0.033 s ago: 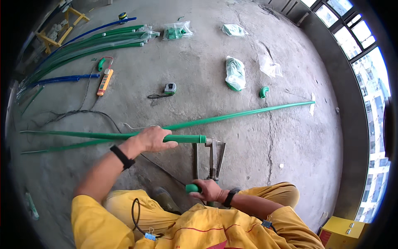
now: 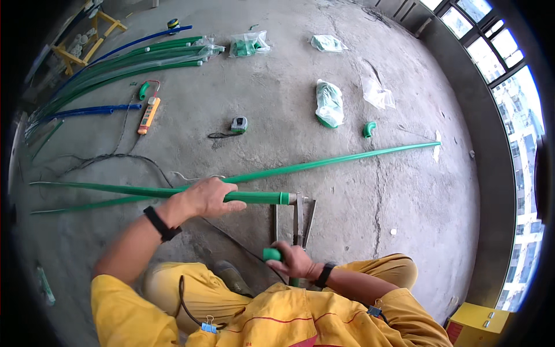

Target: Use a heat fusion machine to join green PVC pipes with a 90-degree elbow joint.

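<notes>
My left hand (image 2: 208, 196) is wrapped around a long green plastic pipe (image 2: 260, 198) in front of me. The pipe's near end meets the metal head of a pipe-welding tool (image 2: 298, 217) on thin metal legs. Whether the end sits over the head or only touches it, I cannot tell. Below, close to the tool's body, my right hand (image 2: 298, 262) grips a short green pipe fitting (image 2: 271, 254); my fingers cover part of it. A second green pipe (image 2: 329, 162) lies on the floor, crossing beneath the first.
Beyond lie a tape measure (image 2: 239, 124), an orange power strip (image 2: 148, 115) with black cable, a green elbow fitting (image 2: 369, 129) and a bagged bundle of fittings (image 2: 329, 104). Bundled green pipes (image 2: 167, 55) occupy the far left. A yellow box (image 2: 477, 318) stands near right, by the window wall.
My right hand has risen slightly with the fitting, closer to the tool's head. My left hand and forearm have shifted a little left along the pipe.
</notes>
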The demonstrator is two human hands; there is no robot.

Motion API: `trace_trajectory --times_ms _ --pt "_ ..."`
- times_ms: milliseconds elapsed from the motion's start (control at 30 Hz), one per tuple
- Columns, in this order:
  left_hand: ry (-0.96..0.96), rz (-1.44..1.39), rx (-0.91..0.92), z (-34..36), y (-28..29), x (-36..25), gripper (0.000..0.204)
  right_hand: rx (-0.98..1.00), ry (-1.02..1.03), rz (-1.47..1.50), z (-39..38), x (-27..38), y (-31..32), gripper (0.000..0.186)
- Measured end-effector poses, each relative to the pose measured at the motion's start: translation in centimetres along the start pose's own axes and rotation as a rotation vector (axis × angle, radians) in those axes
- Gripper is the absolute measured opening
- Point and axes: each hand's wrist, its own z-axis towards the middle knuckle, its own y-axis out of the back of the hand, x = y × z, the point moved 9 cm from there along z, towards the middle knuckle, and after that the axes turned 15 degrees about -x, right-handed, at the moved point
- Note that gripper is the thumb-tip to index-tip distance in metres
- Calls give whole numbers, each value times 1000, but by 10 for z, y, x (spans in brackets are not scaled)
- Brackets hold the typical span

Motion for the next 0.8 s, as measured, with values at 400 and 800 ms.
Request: trace_trajectory --times_ms 400,800 --pt "94 21 -3 -110 59 -100 61 246 -572 804 -38 102 103 47" --pt "96 -49 -42 -99 49 -104 63 245 -590 824 -41 102 99 40"
